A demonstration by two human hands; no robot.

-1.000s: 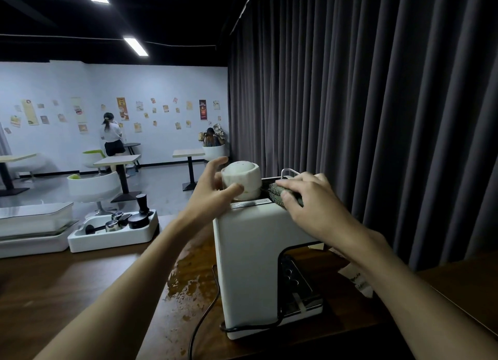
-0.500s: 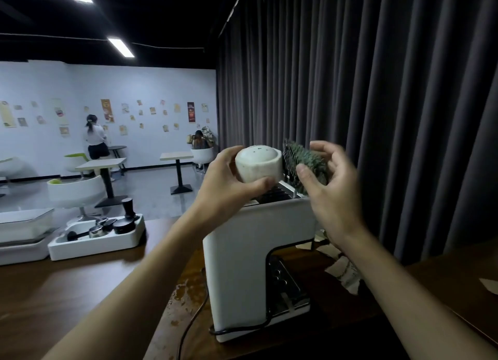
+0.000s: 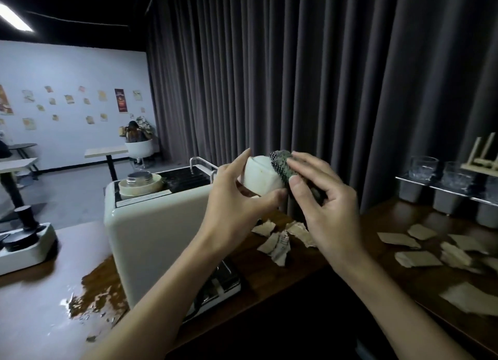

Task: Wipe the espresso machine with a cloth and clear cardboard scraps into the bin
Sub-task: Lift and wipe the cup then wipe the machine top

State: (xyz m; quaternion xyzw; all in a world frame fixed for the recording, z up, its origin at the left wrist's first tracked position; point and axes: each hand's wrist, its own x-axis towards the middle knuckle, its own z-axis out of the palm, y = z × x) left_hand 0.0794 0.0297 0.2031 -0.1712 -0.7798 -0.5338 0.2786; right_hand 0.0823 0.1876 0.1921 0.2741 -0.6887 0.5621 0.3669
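So the left hand was wrapped around a white cap, held up in the air just right of the espresso machine. The right hand had its fingers pinched on a dark green cloth, pressed against the cap's end. Cardboard scraps lay on the wooden table beneath the hands, more further right. The puddle beside the machine looked like spilled liquid, hard to say.

Wooden table: espresso machine, cardboard scraps.
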